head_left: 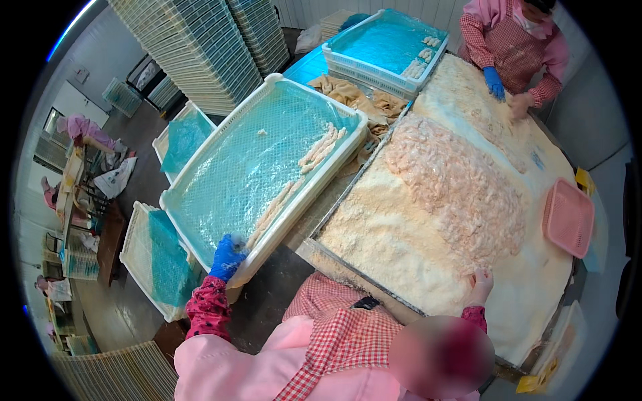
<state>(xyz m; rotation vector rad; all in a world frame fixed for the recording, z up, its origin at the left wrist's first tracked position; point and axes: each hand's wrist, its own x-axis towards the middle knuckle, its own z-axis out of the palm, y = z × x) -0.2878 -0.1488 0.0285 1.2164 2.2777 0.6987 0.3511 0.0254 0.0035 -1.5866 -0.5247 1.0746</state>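
Observation:
My left hand (227,258), in a blue glove, is at the near end of a white crate (267,257) lined with blue-green plastic film (234,174). Its fingers look curled beside a row of pale coated meat strips (273,210); what they hold is hidden. More coated strips (321,148) lie along the same side, farther off. At the near edge of a heap of raw pink meat pieces (461,180), my right hand (479,287) is dusted white. Its fingers are drawn together against the pale flour or crumbs (381,247); anything in them is too small to name.
Across the table, a co-worker's blue-gloved hand (493,83) is over the coating. A pink basket (568,217) sits at the right edge. Another lined crate (388,43) stands at the back, beside brown cloth (361,97). Tall crate stacks (187,53) rise behind; a lined crate (150,267) is at left.

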